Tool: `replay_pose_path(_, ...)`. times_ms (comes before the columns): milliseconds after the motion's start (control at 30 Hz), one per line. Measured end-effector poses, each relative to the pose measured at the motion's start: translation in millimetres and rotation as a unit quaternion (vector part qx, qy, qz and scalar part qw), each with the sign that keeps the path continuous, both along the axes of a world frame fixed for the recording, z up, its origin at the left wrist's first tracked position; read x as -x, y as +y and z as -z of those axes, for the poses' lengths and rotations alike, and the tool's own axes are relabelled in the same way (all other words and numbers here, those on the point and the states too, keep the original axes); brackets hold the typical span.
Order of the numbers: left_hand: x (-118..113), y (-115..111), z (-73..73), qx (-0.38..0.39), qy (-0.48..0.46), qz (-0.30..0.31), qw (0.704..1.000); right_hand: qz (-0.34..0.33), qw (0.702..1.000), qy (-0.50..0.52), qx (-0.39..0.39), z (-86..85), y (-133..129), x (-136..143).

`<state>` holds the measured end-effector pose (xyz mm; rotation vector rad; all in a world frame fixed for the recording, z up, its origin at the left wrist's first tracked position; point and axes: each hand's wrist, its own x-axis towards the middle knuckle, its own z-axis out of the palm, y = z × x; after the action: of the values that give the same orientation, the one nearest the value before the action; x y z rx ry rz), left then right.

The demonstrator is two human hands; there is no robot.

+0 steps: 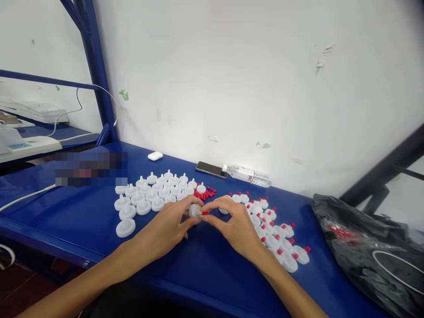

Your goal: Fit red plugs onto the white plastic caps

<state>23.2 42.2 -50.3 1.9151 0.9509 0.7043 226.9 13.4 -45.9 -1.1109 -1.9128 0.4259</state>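
Between thumb and fingers, my left hand [172,223] grips a white nozzle cap [194,210], its spout pointing right. My right hand [233,223] pinches a small red tip cap [204,213] at the end of that spout; how far it sits on the spout is hidden by the fingers. Several white nozzle caps with bare spouts [143,207] stand in a group to the left. A small pile of loose red tip caps [208,193] lies just beyond my hands. To the right lie several white nozzle caps with red tips [272,242].
A phone [211,169] and a clear plastic bottle [249,175] lie along the wall, with a white earphone case [155,156] further left. A black plastic bag [367,251] covers the right end of the blue table [198,274]. A white cable [28,197] crosses the left side.
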Motion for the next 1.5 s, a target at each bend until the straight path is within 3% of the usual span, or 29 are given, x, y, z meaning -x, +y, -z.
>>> replay_pose_path(200, 3.5, -3.5, -17.8, 0.155, -0.117, 0.084, 0.977, -0.038, 0.999, 0.031, -0.015, -3.6, -3.9, 2.3)
replay_pose_path(433, 0.2, -1.3, -15.9, 0.180, -0.106, 0.065, 0.976, -0.062, 0.998, 0.005, -0.014, -1.8, -8.5, 5.1)
replay_pose_path(800, -2.1, -7.9, -16.2, 0.131, -0.016, 0.045, 0.990, -0.072, 0.997, -0.004, -0.023, -1.4, -10.1, 3.8)
replay_pose_path(933, 1.5, -9.2, -26.5, 0.003, 0.081, -0.030, 0.996, -0.040, 0.999, 0.012, -0.031, -4.2, -7.8, 2.2)
replay_pose_path(1033, 18.4, -10.5, -39.9, -0.140, 0.185, -0.145, 0.962, 0.016, 0.999, -0.032, -0.040, -2.4, -5.2, -0.2)
replay_pose_path(1167, 55.9, -20.4, -54.9, -0.218, 0.351, -0.248, 0.876, 0.057, 0.986, -0.144, -0.055, 6.1, -1.2, -1.0)
replay_pose_path(1200, 64.7, -24.2, -57.1, -0.220, 0.454, -0.251, 0.826, 0.057, 0.983, -0.163, -0.053, 8.2, -0.2, -0.7)
replay_pose_path(1233, 72.3, -27.9, -58.6, -0.211, 0.516, -0.224, 0.799, 0.058, 0.981, -0.180, -0.052, 10.0, 0.7, -0.4)
replay_pose_path(1300, 82.7, -33.3, -59.0, -0.191, 0.572, -0.179, 0.777, 0.081, 0.972, -0.212, -0.057, 12.8, 2.6, -0.6)
replay_pose_path(1367, 87.2, -33.9, -55.4, -0.183, 0.575, -0.157, 0.782, 0.120, 0.961, -0.240, -0.067, 14.8, 4.6, -3.0)
replay_pose_path(1500, 86.3, -24.2, -38.3, -0.215, 0.496, -0.147, 0.828, 0.189, 0.943, -0.260, -0.080, 18.8, 8.4, -12.7)
